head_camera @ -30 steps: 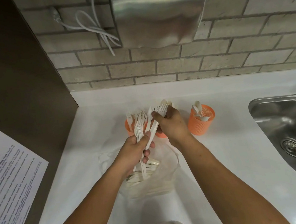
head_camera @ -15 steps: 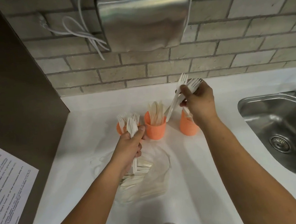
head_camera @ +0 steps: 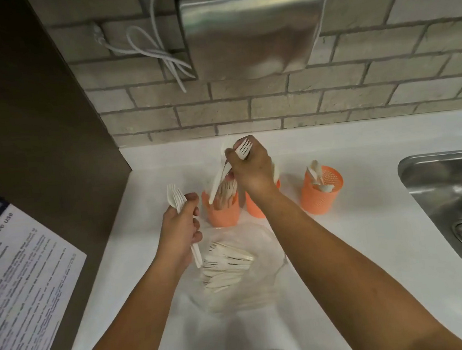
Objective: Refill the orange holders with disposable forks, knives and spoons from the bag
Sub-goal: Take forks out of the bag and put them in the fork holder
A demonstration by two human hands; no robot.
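Forks [head_camera: 243, 148] pinched in the right hand [head_camera: 250, 167] should drop handles-first, near upright, into the leftmost orange holder [head_camera: 222, 212], tines level with those inside, while the left hand [head_camera: 180, 228] grips a second bunch [head_camera: 176, 199] just beside it, above the bag [head_camera: 234, 274] on the tabletop [head_camera: 346, 248].

One wide-angle head view looks steeply down, close over the counter [head_camera: 346, 248], facing the brick wall [head_camera: 246, 110] at 12 o'clock, with the sink [head_camera: 454, 194] at 3 o'clock.
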